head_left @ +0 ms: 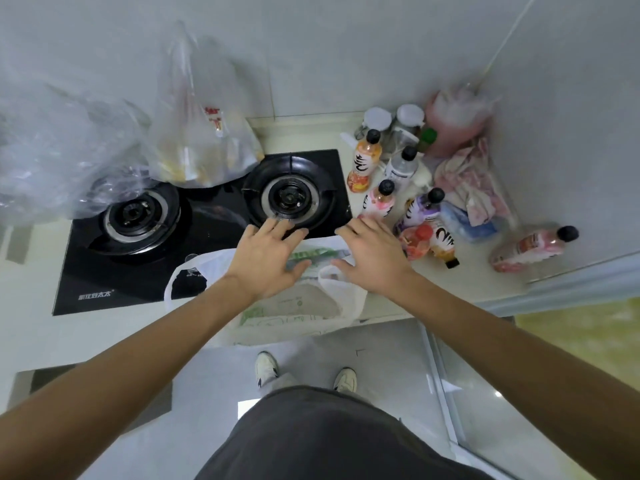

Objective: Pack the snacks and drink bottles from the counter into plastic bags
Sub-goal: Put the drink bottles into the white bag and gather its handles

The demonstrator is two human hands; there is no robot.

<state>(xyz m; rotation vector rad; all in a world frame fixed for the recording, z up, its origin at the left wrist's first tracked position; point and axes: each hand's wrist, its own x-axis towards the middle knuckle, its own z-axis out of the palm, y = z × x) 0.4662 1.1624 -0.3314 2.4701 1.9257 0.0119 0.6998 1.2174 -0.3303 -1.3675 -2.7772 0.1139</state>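
White plastic bag [294,306], lying flat at the desk's near edge under both hands, left hand [268,259] and right hand [372,258] with fingers spread, holding nothing; drink bottles [415,209] just right of the right hand, some upright, some lying.

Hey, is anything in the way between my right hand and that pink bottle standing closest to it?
Nothing visible is. The right hand, open above the white plastic bag, has its fingertips close beside the pink bottle. The purple bottle stands to the right, off that line.
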